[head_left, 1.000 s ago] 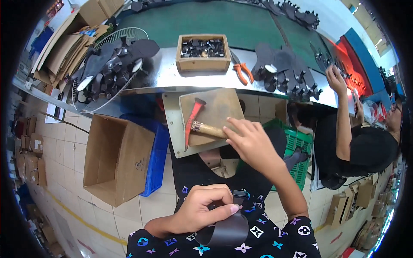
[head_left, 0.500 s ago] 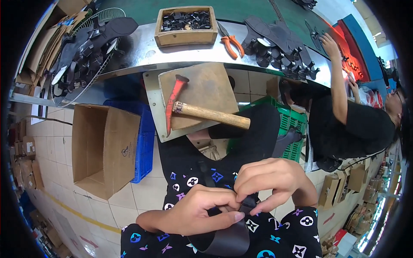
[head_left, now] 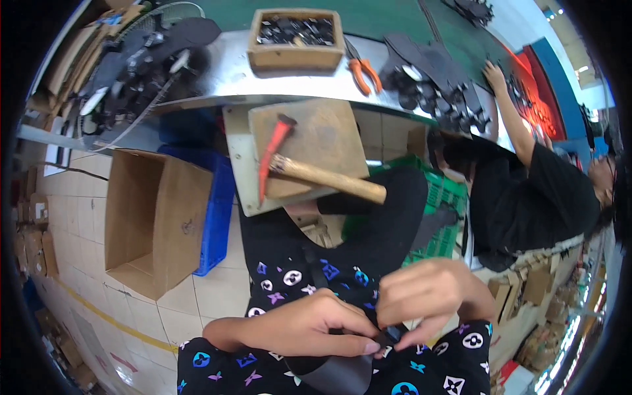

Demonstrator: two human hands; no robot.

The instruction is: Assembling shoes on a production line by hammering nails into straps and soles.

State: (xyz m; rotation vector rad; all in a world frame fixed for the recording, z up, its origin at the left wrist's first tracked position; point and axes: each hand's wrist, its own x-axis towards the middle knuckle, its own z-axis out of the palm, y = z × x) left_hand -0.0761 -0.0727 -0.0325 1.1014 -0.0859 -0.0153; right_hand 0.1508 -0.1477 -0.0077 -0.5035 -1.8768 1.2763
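a dark strap [head_left: 332, 376] hangs in a curve over the patterned cloth of the lap, its grip being the left hand [head_left: 326, 326], clenched on it. the right hand [head_left: 421, 296] has its grip pinched around a small black piece [head_left: 393, 334] at the strap's end, right beside the left thumb; blur hides finer detail there. both hands work close to the body, and the dark trouser legs fill the stretch between them and a board [head_left: 322, 131].

on that board lies a hammer [head_left: 322, 176], its red head near the left edge, its wooden handle jutting past the right edge. the board rests on a pale plate [head_left: 238, 164], just this side of the metal-edged tabletop [head_left: 224, 72].

up there stand a wooden box [head_left: 296, 60] of small black parts, pliers [head_left: 355, 68] close to its right, a pile of dark pieces [head_left: 431, 69], and a loaded wire basket [head_left: 141, 27] at far left.

below, a cardboard box [head_left: 178, 230] sits against a blue crate [head_left: 217, 230] on the left; a green crate [head_left: 447, 191] is on the right. a co-worker [head_left: 533, 197] in black reaches over the tabletop beyond it. the floor [head_left: 82, 227] is pale tile with a yellow line [head_left: 118, 319].
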